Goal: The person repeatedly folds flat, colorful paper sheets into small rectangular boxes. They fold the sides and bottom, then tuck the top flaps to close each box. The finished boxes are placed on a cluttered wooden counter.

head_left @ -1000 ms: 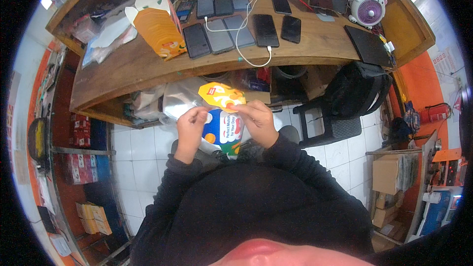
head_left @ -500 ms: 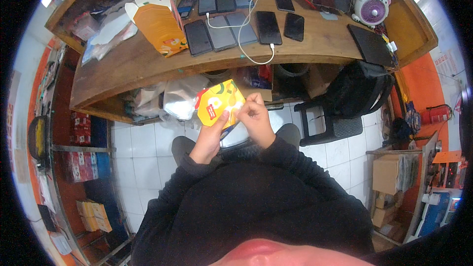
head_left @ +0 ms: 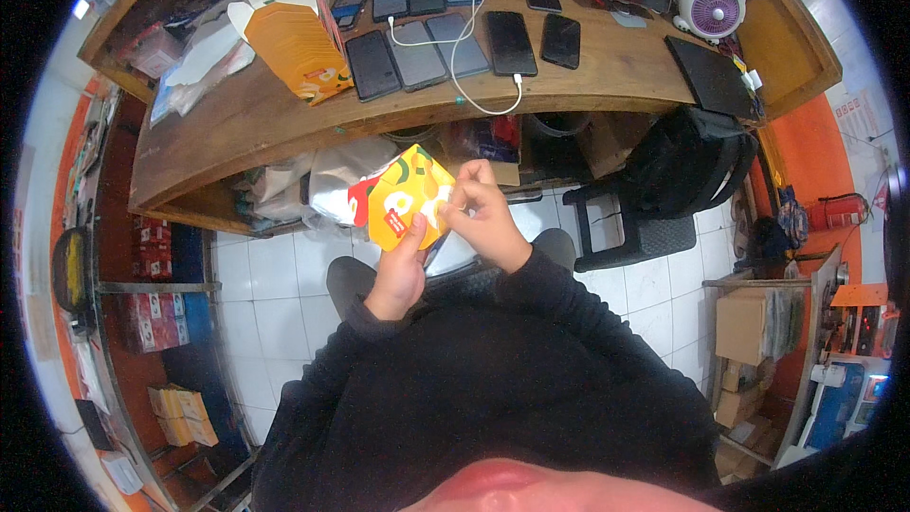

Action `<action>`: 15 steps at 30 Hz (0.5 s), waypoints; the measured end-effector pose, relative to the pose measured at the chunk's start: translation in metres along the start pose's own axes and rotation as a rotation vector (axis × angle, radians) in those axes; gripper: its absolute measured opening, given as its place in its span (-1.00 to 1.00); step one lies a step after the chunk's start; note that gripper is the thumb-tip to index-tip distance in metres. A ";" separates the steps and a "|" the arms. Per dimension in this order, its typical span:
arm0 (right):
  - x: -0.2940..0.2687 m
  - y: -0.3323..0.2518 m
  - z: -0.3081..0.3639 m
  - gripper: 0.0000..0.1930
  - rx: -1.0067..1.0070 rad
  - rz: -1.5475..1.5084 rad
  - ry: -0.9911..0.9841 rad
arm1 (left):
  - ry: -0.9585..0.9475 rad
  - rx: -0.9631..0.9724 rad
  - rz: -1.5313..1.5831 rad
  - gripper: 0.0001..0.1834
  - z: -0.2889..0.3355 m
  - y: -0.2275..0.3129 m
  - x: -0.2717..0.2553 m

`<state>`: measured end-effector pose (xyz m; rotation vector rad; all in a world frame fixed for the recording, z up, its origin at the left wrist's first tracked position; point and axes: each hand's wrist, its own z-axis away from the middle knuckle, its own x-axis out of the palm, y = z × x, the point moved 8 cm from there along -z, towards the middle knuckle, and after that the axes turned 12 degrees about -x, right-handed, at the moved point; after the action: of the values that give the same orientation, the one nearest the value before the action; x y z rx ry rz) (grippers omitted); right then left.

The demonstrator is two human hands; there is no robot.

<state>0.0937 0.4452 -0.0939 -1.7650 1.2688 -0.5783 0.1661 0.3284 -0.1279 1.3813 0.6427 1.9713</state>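
Between my hands, above my lap, is a yellow printed carton (head_left: 391,204) with red, green and white patches. My left hand (head_left: 400,270) grips its lower edge, with the thumb lying on the printed face and the other fingers hidden behind. At the carton's right edge my right hand (head_left: 483,216) is closed in a pinch, thumb and forefinger pressed together on that edge. On the desk at the left stands a stack of nested yellow-orange cartons (head_left: 296,43) with white inner flaps, of a similar print.
Several phones (head_left: 374,66) lie across the wooden desk (head_left: 237,137), with a white charging cable (head_left: 488,112) looped among them. A white animal-shaped fan (head_left: 713,5) and a black flat device (head_left: 711,76) sit at the right. A black backpack (head_left: 687,166) rests on a black stool (head_left: 630,251).
The carton has tilted and shifted slightly left, showing more of its red side. My right hand stays pinched at its right edge. The whole view has shifted a little.
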 end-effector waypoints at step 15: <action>0.015 -0.029 -0.002 0.10 -0.328 0.643 -0.465 | -0.145 -0.057 -0.735 -0.35 -0.013 0.018 -0.011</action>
<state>0.1128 0.4340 -0.0700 -1.4869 1.5290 0.4030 0.1520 0.3078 -0.1261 1.0329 0.8646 1.2823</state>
